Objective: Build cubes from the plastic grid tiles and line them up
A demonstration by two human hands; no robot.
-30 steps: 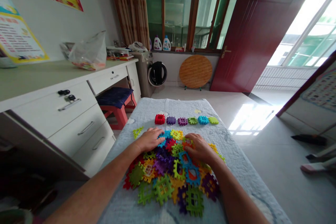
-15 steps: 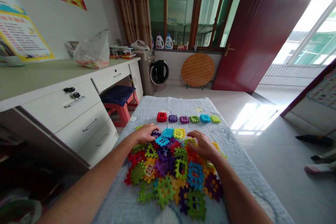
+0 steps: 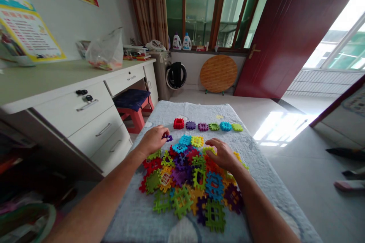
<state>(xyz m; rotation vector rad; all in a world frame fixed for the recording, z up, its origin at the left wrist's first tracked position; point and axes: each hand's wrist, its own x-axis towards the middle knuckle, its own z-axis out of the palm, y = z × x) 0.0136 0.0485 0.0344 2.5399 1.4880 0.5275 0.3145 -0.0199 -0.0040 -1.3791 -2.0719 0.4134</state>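
My left hand point(image 3: 154, 139) is closed on a small purple building piece point(image 3: 169, 138), raised at the upper left of a heap of notched plastic pieces. Fingers apart, my right hand point(image 3: 222, 153) rests at the heap's right side near a lime-green piece point(image 3: 210, 150); whether it touches that piece is unclear. Between the hands lie a yellow piece point(image 3: 197, 141) and light-blue pieces point(image 3: 180, 148). Beyond the heap runs a row of small stacks: red point(image 3: 178, 123), purple point(image 3: 191, 125), violet point(image 3: 203, 126), green point(image 3: 213, 126), blue point(image 3: 226, 126) and lime point(image 3: 237, 127).
A pale blue cloth point(image 3: 273, 197) covers the table. To the left stand a white desk point(image 3: 71, 110) with drawers and a red stool point(image 3: 137, 119) with a dark cushion. A washing machine point(image 3: 162, 74), a round wooden tabletop point(image 3: 218, 73) and a red door point(image 3: 265, 34) are at the back.
My left hand has lifted the purple piece from the heap's edge and moved it slightly away from the pile. My right hand has stayed almost in place. The camera view has shifted a little.
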